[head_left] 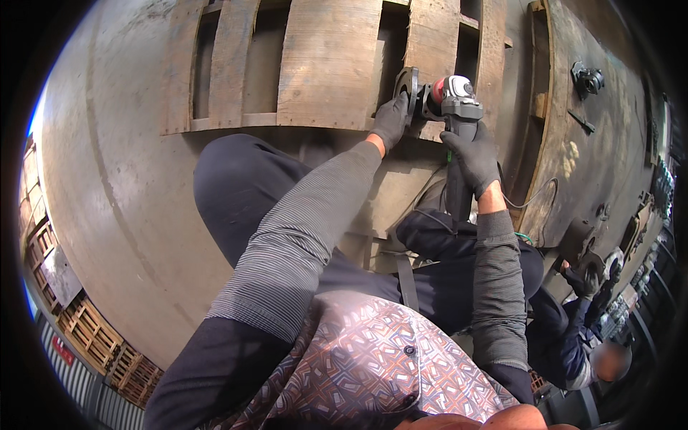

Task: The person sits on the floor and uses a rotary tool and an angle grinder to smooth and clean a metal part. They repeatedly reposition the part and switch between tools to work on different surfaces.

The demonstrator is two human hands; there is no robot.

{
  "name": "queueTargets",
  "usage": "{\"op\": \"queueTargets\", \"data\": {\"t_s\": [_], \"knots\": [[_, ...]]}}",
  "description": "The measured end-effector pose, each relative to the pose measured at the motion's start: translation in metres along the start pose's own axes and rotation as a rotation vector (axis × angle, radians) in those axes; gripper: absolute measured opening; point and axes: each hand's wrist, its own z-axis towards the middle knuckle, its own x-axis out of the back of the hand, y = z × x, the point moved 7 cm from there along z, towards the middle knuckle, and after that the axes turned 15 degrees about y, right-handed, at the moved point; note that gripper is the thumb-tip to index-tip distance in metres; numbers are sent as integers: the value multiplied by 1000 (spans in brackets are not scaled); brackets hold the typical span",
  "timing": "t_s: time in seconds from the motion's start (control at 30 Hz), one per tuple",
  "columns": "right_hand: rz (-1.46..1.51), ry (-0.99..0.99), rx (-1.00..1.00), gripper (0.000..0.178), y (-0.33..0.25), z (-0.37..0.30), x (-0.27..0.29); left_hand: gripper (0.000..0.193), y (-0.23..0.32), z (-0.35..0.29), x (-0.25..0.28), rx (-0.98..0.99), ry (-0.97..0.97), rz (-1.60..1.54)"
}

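Nearest my camera is the patterned shirt (380, 351); beyond it, at the near edge of a slatted pallet (330, 64), is the angle grinder (462, 109), its head pointing away from the body, its long axis running back toward the lap; the right hand (474, 158) has its grip wrapped around the body; the left hand (390, 123) has its grip closed on a dark metal plate (409, 84), edge-up beside the head; I cannot tell whether they touch; a thin cable (517, 207) and a board-topped platform (609, 143) flank the right, a co-worker (573, 344) behind; floor (143, 179) spreads broadly left.
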Motion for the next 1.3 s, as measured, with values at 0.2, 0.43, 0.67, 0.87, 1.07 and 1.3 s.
{"op": "queueTargets", "data": {"t_s": [0.2, 0.43, 0.67, 0.87, 1.07, 1.3], "knots": [[4, 0, 15, 67, -3, -4, 1, 51, -32, 26, -10, 49, -32, -254], [66, -42, 33, 67, 4, -15, 0, 52, -49, 38, -15, 192, -53, -466], [71, -46, -7, 67, 20, -41, 14, 59, -23, 31, -1, 297, -19, -451], [16, -22, 3, 70, 24, -34, 12, 74, 10, 18, 2, 426, -86, -465], [49, -62, -3, 72, 18, -47, 8, 86, 20, 43, 10, 330, -3, -297], [-1, -48, 4, 69, 5, -38, 7, 92, 4, 64, 0, 307, -1, -151]]}}
